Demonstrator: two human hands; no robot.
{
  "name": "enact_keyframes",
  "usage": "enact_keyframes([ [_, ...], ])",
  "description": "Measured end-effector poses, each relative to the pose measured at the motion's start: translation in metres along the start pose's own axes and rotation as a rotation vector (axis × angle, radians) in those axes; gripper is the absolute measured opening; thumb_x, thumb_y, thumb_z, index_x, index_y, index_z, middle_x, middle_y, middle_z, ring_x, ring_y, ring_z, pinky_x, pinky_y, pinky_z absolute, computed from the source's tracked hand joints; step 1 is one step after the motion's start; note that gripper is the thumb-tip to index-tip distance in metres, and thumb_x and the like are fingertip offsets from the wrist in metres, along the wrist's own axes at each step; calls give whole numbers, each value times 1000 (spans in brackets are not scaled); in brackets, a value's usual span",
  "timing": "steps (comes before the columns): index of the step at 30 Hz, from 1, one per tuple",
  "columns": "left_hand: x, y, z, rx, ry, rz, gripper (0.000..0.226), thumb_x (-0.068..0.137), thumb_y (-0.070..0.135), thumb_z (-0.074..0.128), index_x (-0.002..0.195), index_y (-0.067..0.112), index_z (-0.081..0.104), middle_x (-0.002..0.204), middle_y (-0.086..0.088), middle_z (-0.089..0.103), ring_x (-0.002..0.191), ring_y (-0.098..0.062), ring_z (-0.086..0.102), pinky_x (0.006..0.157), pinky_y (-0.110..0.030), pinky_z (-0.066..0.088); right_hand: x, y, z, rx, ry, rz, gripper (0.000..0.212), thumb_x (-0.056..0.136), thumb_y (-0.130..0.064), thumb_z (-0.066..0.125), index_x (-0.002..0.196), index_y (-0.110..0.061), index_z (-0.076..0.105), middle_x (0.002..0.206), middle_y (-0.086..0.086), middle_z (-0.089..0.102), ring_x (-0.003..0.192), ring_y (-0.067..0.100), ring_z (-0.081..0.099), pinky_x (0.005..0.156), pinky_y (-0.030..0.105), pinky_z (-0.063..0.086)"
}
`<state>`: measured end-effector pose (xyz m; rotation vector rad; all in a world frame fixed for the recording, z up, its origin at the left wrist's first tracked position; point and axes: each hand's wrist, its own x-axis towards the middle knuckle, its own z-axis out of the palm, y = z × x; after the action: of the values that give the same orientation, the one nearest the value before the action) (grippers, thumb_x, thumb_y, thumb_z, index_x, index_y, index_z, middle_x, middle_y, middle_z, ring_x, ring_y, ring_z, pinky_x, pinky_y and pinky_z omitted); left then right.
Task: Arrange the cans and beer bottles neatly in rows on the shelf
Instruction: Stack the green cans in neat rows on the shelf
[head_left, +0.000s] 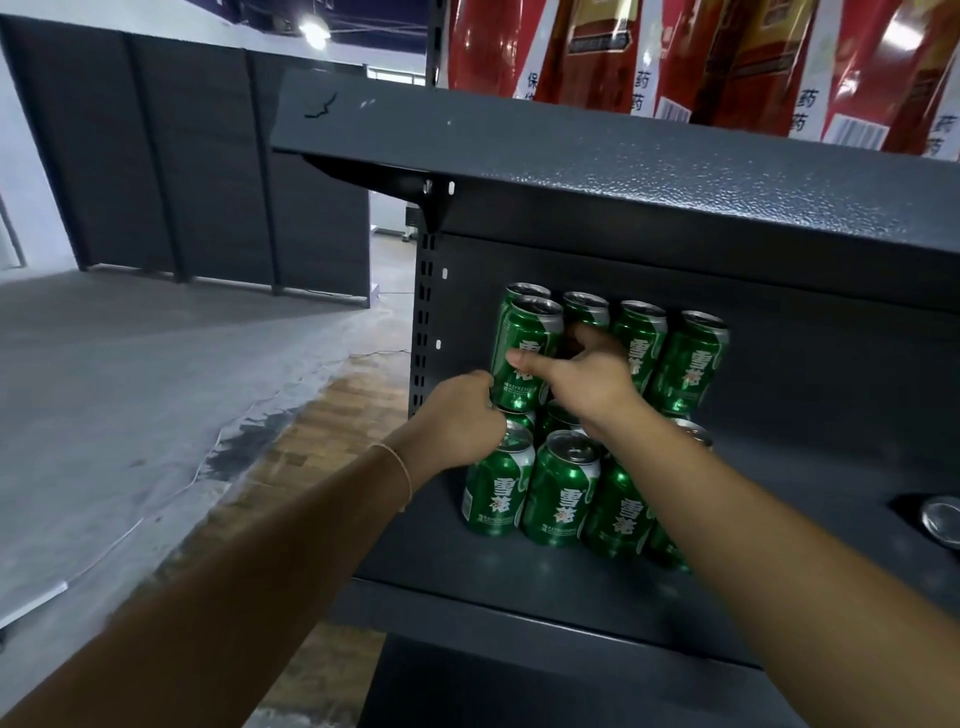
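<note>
red packages (727, 62) on upper tier | grey partition panels (156, 156) left | concrete floor (104, 389)

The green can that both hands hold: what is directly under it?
Under the held can the top of another green can shows. The left hand covers the contact.

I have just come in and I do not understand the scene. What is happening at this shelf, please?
A person is stocking green cans on a dark shelf. Both hands hold one raised can: the left hand grips its bottom, the right hand its side. Front cans already stand in a row, and more cans stand behind.
</note>
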<state>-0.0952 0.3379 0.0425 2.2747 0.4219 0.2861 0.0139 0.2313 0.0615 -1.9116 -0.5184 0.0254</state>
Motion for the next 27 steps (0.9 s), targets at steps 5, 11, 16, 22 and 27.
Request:
enact_keyframes([
  [5, 1, -2, 0, 22, 10, -9, 28, 81, 2, 44, 103, 19, 42, 117, -13, 58, 113, -31, 57, 96, -47, 50, -1, -2, 1, -6, 13, -7, 95, 69, -39, 87, 145, -7, 41, 143, 9, 51, 127, 25, 51, 93, 26, 43],
  [11, 1, -5, 0, -5, 0, -6, 29, 82, 2, 45, 107, 16, 48, 110, -8, 56, 107, -27, 58, 93, -42, 50, -3, 0, 4, -6, 17, -4, 90, 72, -38, 86, 144, -7, 42, 143, 9, 52, 122, 20, 52, 88, 25, 40],
  [16, 1, -5, 0, 11, 6, 16, 28, 82, 2, 44, 103, 21, 43, 106, -3, 52, 97, -20, 54, 92, -40, 50, -2, -1, 5, -32, -2, -2, 95, 69, -41, 87, 144, -7, 41, 142, 9, 52, 125, 26, 53, 98, 33, 47],
  [22, -4, 3, 1, 185, 140, 151, 41, 80, 7, 47, 120, 2, 54, 110, -11, 60, 97, -28, 60, 81, -41, 54, -1, 0, -3, -22, 0, -14, 102, 66, -46, 88, 148, -13, 37, 146, 7, 49, 129, 25, 51, 105, 38, 47],
  [27, -9, 24, 12, 174, 198, 300, 55, 83, 2, 45, 138, 5, 47, 134, -14, 51, 119, -24, 53, 99, -28, 44, -5, 3, -25, 84, 72, -74, 55, 83, -37, 77, 128, -13, 58, 116, 2, 65, 102, 13, 63, 86, 21, 52],
])
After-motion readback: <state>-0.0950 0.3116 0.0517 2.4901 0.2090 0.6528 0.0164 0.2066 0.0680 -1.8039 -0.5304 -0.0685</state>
